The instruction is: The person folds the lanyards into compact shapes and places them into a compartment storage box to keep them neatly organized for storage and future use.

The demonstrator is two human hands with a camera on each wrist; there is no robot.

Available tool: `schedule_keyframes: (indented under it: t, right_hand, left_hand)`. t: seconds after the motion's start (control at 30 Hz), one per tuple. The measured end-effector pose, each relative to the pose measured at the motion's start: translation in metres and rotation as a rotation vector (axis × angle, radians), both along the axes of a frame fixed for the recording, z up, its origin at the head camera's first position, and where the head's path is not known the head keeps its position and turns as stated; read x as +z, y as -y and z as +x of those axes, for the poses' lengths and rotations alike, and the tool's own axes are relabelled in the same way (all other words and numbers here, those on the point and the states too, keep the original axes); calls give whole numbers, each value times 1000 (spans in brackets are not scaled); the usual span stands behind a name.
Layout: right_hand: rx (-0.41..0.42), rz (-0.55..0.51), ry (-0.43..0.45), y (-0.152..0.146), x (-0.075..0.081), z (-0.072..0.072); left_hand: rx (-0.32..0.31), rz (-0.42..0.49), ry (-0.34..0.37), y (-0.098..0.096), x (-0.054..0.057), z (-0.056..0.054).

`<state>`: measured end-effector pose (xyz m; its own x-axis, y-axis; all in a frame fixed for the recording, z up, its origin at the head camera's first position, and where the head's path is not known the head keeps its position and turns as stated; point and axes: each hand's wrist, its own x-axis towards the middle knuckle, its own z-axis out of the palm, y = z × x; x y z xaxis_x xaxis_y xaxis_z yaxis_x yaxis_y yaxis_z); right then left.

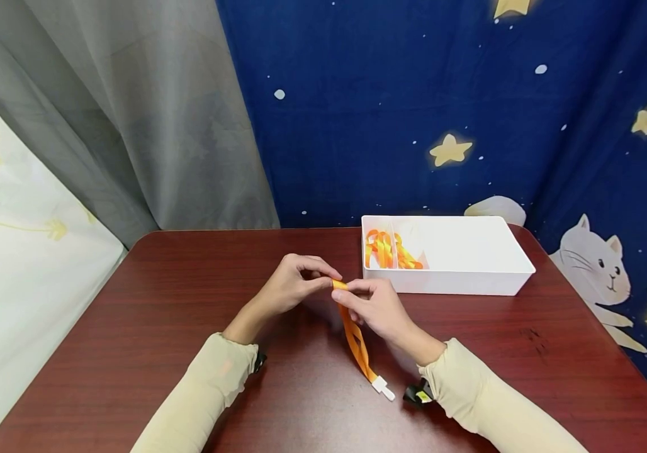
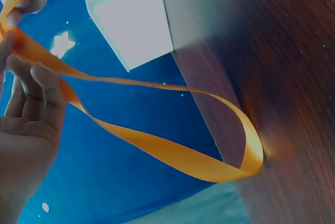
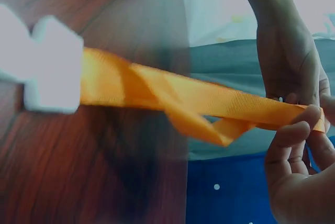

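An orange ribbon lanyard [image 1: 355, 343] is held up over the middle of the table. My left hand [image 1: 291, 284] pinches its upper part between thumb and fingers. Close beside it, my right hand [image 1: 377, 307] grips the same band. From the right hand the strap hangs down with a twist to a white plastic clip [image 1: 382, 387], which is large and blurred in the right wrist view. In the left wrist view a loop of the lanyard [image 2: 193, 164] droops below the fingers. The spot where the fingertips meet partly covers the band.
A white box [image 1: 442, 282] stands at the table's back right. Its left compartments hold more orange lanyards [image 1: 381, 248]; a white surface covers the rest of it. The dark red wooden table [image 1: 187, 302] ends at the back against grey and blue curtains.
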<state>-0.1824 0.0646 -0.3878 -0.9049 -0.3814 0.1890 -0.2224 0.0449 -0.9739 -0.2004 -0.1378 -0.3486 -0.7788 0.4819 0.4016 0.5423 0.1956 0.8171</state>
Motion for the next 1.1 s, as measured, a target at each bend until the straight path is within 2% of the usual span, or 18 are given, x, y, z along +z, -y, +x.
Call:
schedule_keyframes:
  t: [0.1,0.23,0.5,0.93,0.97,1.1]
  right_hand:
    - [0,-34,1,1,1,-1]
    - [29,-56,-8,1,4,0]
    - [106,-39,-88,-4,16,2]
    - [105,-142,-103,-7,25,4]
    - [105,-145,-107,-7,26,4]
    - [113,-164,-109,-8,32,4]
  left_hand:
    - [7,19,-37,-3,8,7]
    - [21,22,-84,-4,9,10]
    - [55,-42,-97,-2,-11,-3]
    - [60,-24,-123,-5,-17,-5]
    - [67,-25,-119,-6,-13,-1]
    - [78,-17,-134,-7,-14,-2]
